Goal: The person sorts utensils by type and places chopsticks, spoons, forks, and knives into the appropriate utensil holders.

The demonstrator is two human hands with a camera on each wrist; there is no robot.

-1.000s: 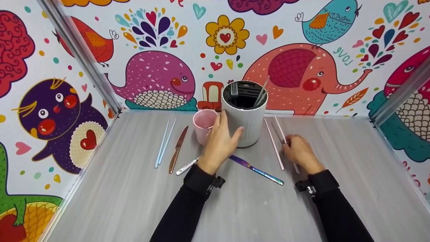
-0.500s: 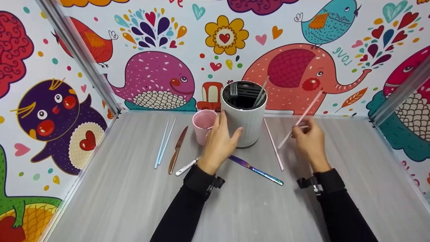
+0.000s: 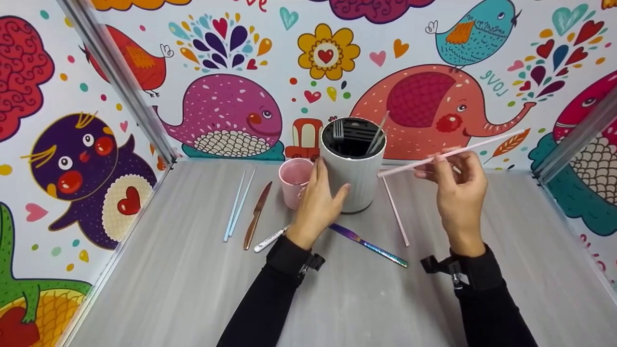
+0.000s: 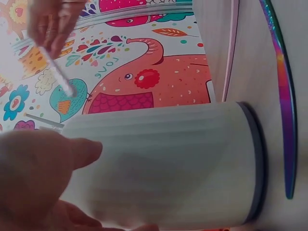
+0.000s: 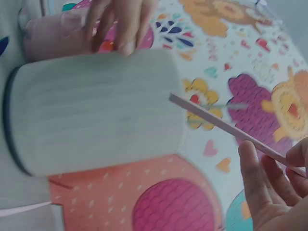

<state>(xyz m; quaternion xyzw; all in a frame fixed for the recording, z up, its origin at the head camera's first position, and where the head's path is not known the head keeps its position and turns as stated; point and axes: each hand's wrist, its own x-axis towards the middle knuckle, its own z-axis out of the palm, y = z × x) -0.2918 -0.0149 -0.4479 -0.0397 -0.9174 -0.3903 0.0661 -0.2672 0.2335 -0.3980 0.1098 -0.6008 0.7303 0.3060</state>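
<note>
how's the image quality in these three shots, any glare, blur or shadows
Head: mostly sharp, with a faint shadow on the table near the right sleeve; left wrist: washed-out glare at upper left, the near left hand soft and the held pink chopstick blurred; right wrist: hazy, low contrast, with the pink cup out of focus.

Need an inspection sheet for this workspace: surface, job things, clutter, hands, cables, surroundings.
Surface: grey wood-grain tabletop.
Job's things: held pink stick; second pink stick lying on the tabletop; upright pale container with a fork inside.
Clutter: pink mug, light-blue sticks, copper-coloured knife, iridescent knife, partly hidden white handle.
Hands: left hand rests against the container; right hand pinches the held pink stick.
Cables: nothing seen.
Surroundings: cartoon-printed walls.
</note>
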